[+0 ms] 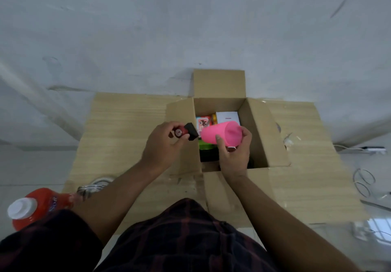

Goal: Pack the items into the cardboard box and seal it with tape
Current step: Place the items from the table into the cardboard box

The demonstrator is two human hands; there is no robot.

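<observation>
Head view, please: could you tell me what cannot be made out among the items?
- Head view: dark green item, mostly hidden by pink cup and right hand.
- Head view: small red-and-black item, blurred, partly covered by left hand.
- Head view: label on red bottle, blurred.

A wooden table [118,123] bears an open cardboard box [260,136] and a jar [99,184].

This looks like a plain room in a home. A small light-wood desk [118,123] stands against a scuffed white wall [190,28], a power strip [373,149] lies on the pale tiled floor [31,166], and a household bottle [42,204] stands nearby.
</observation>
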